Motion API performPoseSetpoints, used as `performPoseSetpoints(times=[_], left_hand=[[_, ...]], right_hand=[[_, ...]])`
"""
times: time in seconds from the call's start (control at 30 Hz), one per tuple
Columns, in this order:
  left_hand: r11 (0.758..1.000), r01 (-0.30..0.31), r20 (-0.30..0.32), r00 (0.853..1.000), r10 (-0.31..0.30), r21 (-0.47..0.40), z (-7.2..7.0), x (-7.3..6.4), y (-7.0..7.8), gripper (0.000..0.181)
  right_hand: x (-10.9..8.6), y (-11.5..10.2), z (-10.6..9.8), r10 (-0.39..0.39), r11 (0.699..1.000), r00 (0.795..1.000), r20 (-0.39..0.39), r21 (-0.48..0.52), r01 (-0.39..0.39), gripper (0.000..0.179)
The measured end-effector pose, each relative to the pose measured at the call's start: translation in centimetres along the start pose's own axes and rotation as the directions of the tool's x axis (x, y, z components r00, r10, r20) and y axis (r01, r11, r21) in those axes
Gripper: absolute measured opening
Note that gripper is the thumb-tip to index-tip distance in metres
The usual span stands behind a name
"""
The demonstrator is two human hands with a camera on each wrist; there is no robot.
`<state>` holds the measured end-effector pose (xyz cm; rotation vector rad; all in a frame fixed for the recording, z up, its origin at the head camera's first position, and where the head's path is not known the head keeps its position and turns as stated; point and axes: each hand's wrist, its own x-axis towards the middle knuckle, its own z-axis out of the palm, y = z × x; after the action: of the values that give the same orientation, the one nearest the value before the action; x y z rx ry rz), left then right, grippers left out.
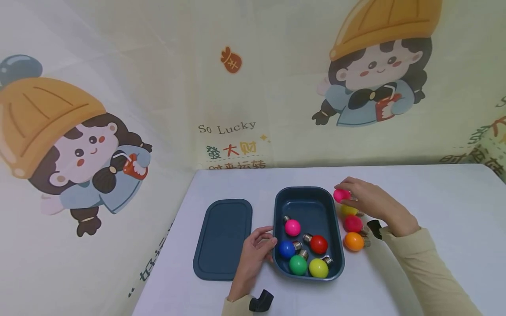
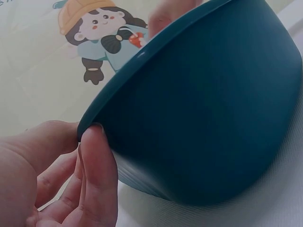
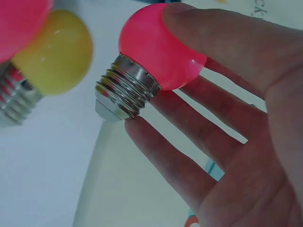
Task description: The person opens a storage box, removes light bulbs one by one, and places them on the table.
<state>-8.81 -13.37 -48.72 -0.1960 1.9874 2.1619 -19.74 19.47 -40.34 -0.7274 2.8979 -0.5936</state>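
Observation:
A dark blue container [image 1: 308,193] stands on the table with several coloured light bulbs inside: a pink bulb [image 1: 292,228], a red bulb [image 1: 318,244], a blue bulb [image 1: 287,249], a green bulb [image 1: 298,265] and a yellow bulb [image 1: 318,268]. My left hand [image 1: 254,252] pinches its left rim, thumb on one side and fingers on the other, as the left wrist view shows closely. Just beyond the container's far right corner, my right hand [image 1: 373,202] holds another pink bulb [image 3: 156,47] by its globe, the metal screw base exposed.
Right of the container a yellow bulb [image 1: 349,210], a pinkish-red bulb [image 1: 353,223] and an orange bulb [image 1: 353,242] lie in a column. A flat dark blue lid [image 1: 223,239] lies to the left. Behind the white table [image 1: 442,210] hangs a cartoon-printed cloth [image 1: 284,101].

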Motion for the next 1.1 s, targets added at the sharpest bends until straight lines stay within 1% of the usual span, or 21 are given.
performPoseSetpoints(times=[0.3, 0.57, 0.83, 1.1], left_hand=[[1.000, -0.010, 0.001, 1.000, 0.010, 0.003, -0.1, 0.0, 0.0, 0.043], [1.000, 0.008, -0.003, 1.000, -0.008, -0.005, -0.1, 0.0, 0.1, 0.041], [1.000, -0.010, 0.005, 1.000, 0.010, -0.002, -0.1, 0.2, 0.1, 0.042], [1.000, -0.010, 0.004, 1.000, 0.010, 0.004, -0.1, 0.2, 0.0, 0.041]], right_hand=[[0.4, 1.3, 0.8, 0.011, 1.000, 1.000, 0.016, -0.002, -0.011, 0.046], [0.9, 2.1, 1.3, 0.028, 0.999, 0.999, 0.014, 0.017, -0.029, 0.047], [1.3, 3.0, 1.9, 0.060, 0.998, 0.998, 0.034, 0.026, -0.060, 0.048], [1.4, 3.9, 2.2, 0.063, 0.996, 0.997, 0.053, 0.055, -0.066, 0.047]])
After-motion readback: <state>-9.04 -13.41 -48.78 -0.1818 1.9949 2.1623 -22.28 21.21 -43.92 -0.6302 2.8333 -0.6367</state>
